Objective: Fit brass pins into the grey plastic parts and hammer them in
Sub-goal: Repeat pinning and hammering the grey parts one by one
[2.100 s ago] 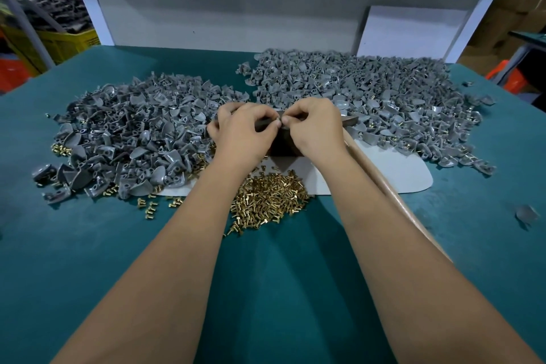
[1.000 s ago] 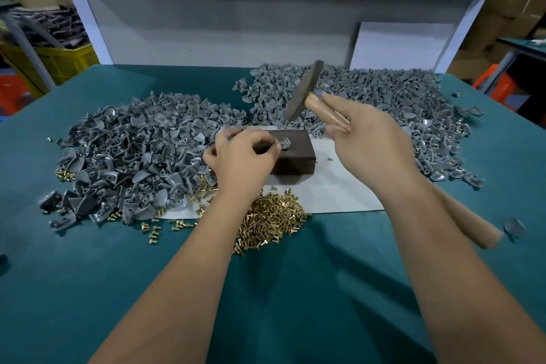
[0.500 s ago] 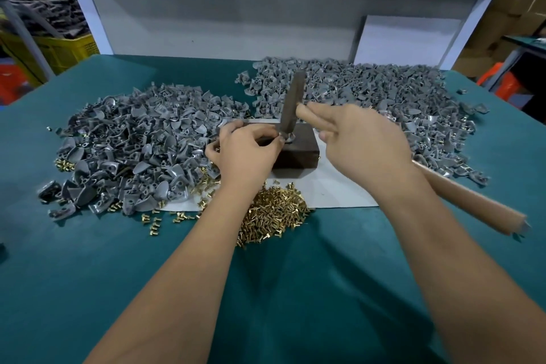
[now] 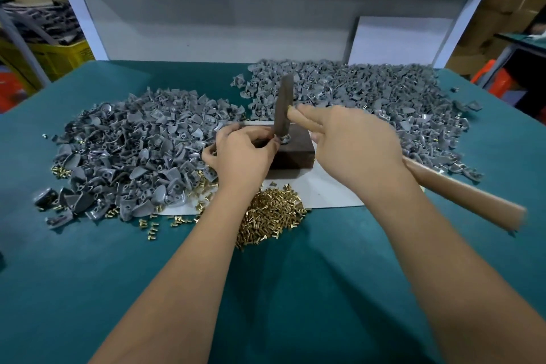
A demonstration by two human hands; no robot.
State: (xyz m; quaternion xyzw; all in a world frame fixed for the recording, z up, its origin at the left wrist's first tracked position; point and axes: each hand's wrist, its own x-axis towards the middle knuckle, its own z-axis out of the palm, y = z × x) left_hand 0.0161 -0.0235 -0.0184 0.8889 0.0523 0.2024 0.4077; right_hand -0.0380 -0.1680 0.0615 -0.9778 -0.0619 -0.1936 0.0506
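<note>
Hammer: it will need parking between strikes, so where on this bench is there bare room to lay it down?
Bare green mat lies nearest the person, below the brass pins and around the forearms, and along the left edge beside the left pile. Crowded: both grey heaps, the right pile included, and the white sheet round the dark block.

Single head view, looking forward and down, close over green table (image 4: 88, 289); forearms enter from bottom edge.
</note>
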